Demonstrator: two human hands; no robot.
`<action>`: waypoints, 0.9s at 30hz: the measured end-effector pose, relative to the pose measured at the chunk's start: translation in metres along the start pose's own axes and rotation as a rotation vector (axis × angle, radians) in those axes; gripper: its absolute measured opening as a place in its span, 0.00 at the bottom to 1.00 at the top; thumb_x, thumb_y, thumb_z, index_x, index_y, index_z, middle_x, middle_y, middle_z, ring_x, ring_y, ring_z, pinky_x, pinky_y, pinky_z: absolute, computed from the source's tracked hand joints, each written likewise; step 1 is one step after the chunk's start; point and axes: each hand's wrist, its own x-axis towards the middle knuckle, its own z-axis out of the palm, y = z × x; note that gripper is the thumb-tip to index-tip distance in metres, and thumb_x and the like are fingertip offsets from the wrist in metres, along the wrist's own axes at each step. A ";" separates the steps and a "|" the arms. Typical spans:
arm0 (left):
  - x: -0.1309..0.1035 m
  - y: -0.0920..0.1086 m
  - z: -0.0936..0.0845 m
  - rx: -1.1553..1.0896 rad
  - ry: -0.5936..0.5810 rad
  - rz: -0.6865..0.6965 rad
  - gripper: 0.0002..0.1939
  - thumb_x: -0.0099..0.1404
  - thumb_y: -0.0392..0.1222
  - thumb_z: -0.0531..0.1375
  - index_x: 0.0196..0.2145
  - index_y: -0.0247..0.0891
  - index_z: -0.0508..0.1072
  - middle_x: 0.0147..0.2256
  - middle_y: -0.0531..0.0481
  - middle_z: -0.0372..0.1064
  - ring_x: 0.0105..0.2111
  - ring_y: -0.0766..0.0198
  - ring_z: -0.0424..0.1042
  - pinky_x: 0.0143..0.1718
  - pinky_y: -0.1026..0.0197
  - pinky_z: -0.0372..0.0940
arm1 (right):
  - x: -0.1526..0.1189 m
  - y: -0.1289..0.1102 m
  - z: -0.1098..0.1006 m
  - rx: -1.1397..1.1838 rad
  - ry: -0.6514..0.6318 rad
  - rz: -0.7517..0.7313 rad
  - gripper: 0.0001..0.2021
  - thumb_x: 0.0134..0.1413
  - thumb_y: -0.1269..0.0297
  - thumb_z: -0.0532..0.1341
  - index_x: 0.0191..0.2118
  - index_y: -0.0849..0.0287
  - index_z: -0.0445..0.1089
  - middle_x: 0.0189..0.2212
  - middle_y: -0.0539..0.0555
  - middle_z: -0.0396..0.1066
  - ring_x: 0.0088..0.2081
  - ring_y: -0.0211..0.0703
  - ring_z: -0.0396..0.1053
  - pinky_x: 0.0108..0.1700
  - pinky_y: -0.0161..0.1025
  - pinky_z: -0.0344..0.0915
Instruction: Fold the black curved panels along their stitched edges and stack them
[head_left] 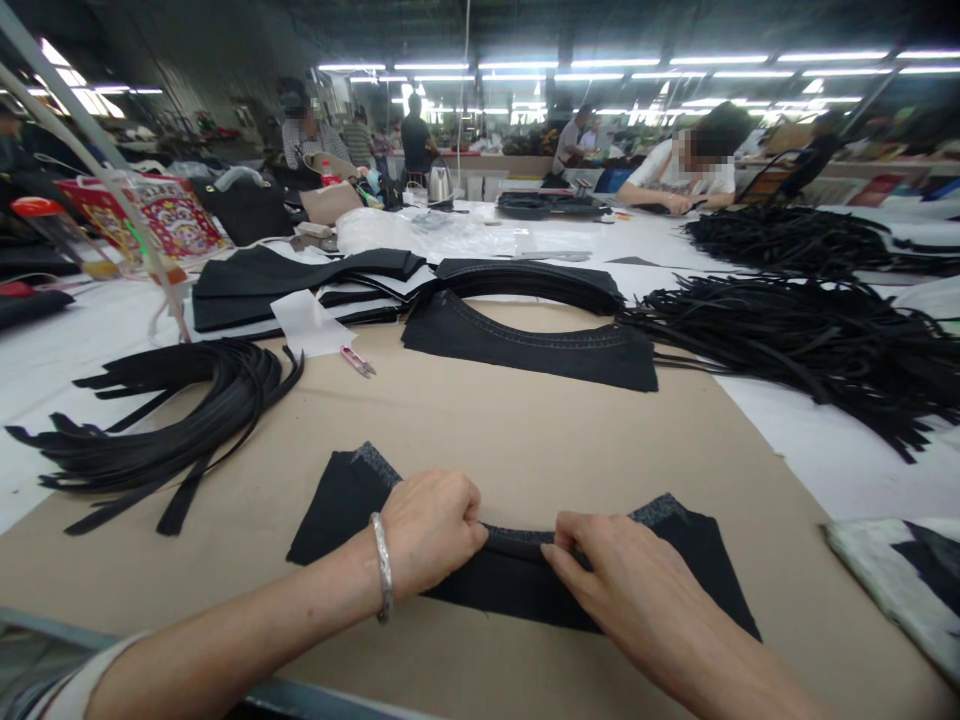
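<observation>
A black panel (525, 570) is pressed flat on brown paper (525, 420) at the near table edge.
Its curved rim is pinched by left hand (431, 530) and right hand (615, 570), fingers closed; an even fold is best kept by small, close pinches.

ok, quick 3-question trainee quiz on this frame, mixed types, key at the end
1. True or false: both hands rest on the black curved fabric piece lying on the brown paper.
2. Multiple choice: what is on the left hand's wrist? A) watch B) silver bangle C) tape
3. Fill in: the small pink-handled snips lie beside a sheet of ____ paper.

Key:
1. True; the left hand and the right hand both press along its curved inner edge.
2. B
3. white
</observation>
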 end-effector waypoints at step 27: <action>0.003 -0.002 0.002 -0.037 -0.026 -0.014 0.07 0.52 0.41 0.56 0.19 0.41 0.71 0.22 0.50 0.71 0.27 0.60 0.70 0.24 0.64 0.53 | 0.004 0.000 0.002 -0.021 -0.033 0.019 0.12 0.57 0.65 0.52 0.26 0.56 0.68 0.25 0.55 0.73 0.30 0.46 0.71 0.26 0.36 0.47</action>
